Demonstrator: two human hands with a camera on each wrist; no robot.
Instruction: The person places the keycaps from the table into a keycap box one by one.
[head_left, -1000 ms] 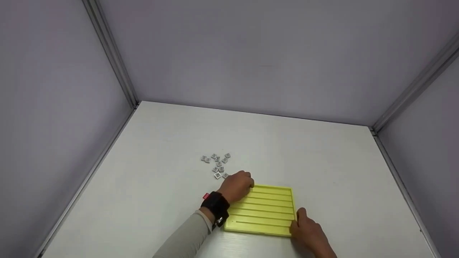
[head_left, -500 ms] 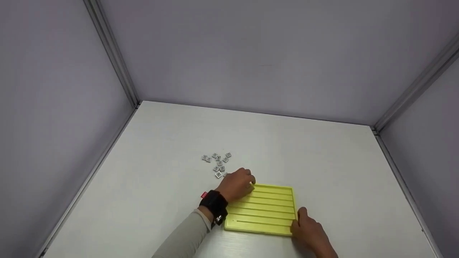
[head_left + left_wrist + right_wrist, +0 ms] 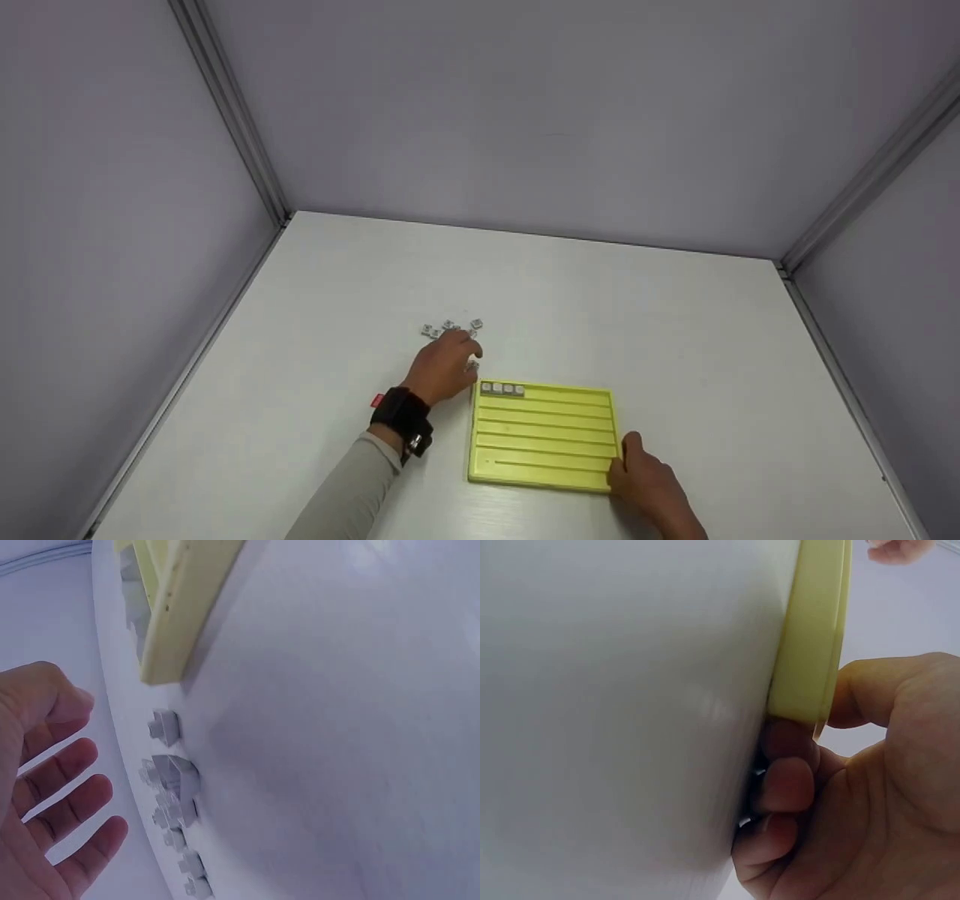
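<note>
Fingers spread over grey tiles — right hand pinching yellow tray corner

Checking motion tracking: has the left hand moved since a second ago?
Yes. The left hand left the yellow tray's far-left corner and went away from the person, to the loose grey tiles.

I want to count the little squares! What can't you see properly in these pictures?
- Loose grey tiles: head view, some hidden under the left hand.
- Marks on tiles in the yellow tray: too small.
- Right hand: its fingers hidden under the tray's corner, wrist cut off by the head view's edge.
</note>
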